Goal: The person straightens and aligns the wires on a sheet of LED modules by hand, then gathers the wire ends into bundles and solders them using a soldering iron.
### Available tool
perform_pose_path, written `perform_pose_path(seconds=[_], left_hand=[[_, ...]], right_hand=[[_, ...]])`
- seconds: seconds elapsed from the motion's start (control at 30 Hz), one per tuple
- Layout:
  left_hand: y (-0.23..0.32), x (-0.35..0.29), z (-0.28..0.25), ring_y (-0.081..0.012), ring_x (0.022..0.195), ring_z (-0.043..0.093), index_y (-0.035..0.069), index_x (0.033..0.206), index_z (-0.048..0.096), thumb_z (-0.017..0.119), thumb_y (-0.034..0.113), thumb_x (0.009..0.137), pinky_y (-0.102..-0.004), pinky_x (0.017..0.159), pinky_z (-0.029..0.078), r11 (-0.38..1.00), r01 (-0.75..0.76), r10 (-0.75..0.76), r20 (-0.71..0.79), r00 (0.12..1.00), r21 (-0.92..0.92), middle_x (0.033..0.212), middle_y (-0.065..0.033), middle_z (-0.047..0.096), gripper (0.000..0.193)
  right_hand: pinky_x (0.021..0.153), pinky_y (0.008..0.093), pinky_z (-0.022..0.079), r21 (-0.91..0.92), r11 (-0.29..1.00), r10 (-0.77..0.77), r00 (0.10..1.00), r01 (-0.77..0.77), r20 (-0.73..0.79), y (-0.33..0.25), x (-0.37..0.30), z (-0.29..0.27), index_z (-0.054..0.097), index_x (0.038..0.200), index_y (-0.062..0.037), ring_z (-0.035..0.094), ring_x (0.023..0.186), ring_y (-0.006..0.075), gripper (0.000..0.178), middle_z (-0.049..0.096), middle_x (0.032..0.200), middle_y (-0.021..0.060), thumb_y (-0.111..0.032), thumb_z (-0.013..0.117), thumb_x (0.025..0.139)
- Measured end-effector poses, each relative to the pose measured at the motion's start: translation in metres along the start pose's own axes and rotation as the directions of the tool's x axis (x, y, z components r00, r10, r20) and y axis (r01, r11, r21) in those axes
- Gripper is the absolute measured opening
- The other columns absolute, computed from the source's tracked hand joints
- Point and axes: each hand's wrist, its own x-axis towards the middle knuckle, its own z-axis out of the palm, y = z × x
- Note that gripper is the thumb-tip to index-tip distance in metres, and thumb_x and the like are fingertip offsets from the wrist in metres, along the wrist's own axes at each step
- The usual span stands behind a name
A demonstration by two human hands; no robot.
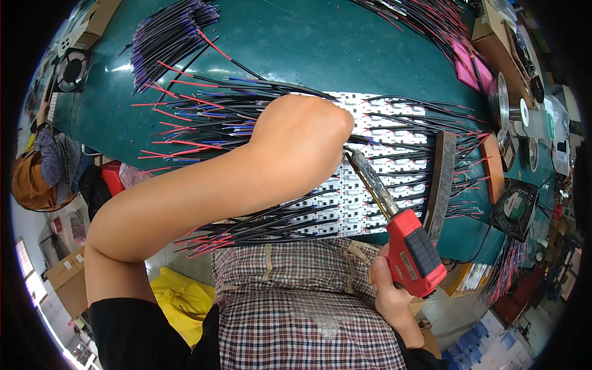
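My right hand [390, 290] grips a red soldering gun [412, 254] with a black panel; its metal barrel slants up-left. The gun's tip is close to the fingers of my left hand [302, 132], over the white circuit board panel [351, 209]. My left hand is closed, back upward, its fingertips mostly hidden; a black wire [364, 140] comes out beside them. Rows of black wires with red and blue ends lie across both sides of the panel. A dark flat bar [442, 179] rests over the wires at the panel's right.
A thick bundle of wires [166, 40] lies at the back left of the green table [277, 37], another [425, 24] at the back right. To the right are an orange-brown block [493, 168], a solder spool [524, 112] and a black fan [515, 209]. Another fan [74, 69] stands far left.
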Motion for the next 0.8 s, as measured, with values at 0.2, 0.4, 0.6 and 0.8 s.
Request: perform_pose_path(seconds=[0.2, 0.4, 0.6, 0.8], left_hand=[[0.001, 0.002, 0.001, -0.0375, 0.070, 0.066, 0.000, 0.074, 0.067, 0.072, 0.013, 0.074, -0.0486, 0.068, 0.053, 1.000, -0.010, 0.010, 0.010, 1.000, 0.019, 0.070, -0.0178, 0.066, 0.014], [0.000, 0.006, 0.000, -0.0379, 0.070, 0.066, 0.000, 0.073, 0.066, 0.071, 0.013, 0.075, -0.0488, 0.067, 0.053, 1.000, -0.015, 0.015, 0.028, 1.000, 0.022, 0.070, -0.0184, 0.065, 0.014], [-0.001, 0.007, -0.007, -0.0382, 0.073, 0.067, 0.000, 0.081, 0.067, 0.068, 0.016, 0.081, -0.0491, 0.068, 0.052, 0.999, 0.025, -0.023, 0.088, 0.996, -0.024, 0.072, -0.0190, 0.067, 0.016], [-0.006, 0.001, -0.010, -0.0395, 0.077, 0.067, 0.001, 0.094, 0.067, 0.064, 0.018, 0.090, -0.0490, 0.071, 0.051, 0.986, 0.029, -0.024, 0.033, 0.999, -0.165, 0.076, -0.0184, 0.068, 0.018]], right_hand=[[0.048, 0.0234, 0.040, -0.044, 0.998, -0.055, 0.999, 0.055, 0.001, 0.000, 0.001, 0.000, 0.053, 0.105, -0.0010, 0.044, 0.051, 0.0066, 0.010, 0.051, 0.074, 0.0016, -0.002, 0.060, 0.098], [0.049, 0.0253, 0.041, -0.018, 0.999, -0.041, 0.995, 0.040, -0.087, 0.006, -0.008, -0.003, 0.052, 0.109, 0.0002, 0.045, 0.052, 0.0075, 0.017, 0.052, 0.076, 0.0035, -0.005, 0.063, 0.097], [0.051, 0.0258, 0.041, 0.008, 1.000, -0.018, 0.991, 0.019, -0.132, 0.012, -0.012, -0.003, 0.050, 0.120, 0.0027, 0.045, 0.050, 0.0075, 0.029, 0.053, 0.074, 0.0033, -0.008, 0.064, 0.098], [0.050, 0.0250, 0.039, 0.048, 0.999, -0.017, 0.991, 0.023, -0.135, 0.014, -0.014, -0.005, 0.050, 0.121, 0.0034, 0.043, 0.048, 0.0074, 0.028, 0.051, 0.070, 0.0032, -0.007, 0.062, 0.097]])
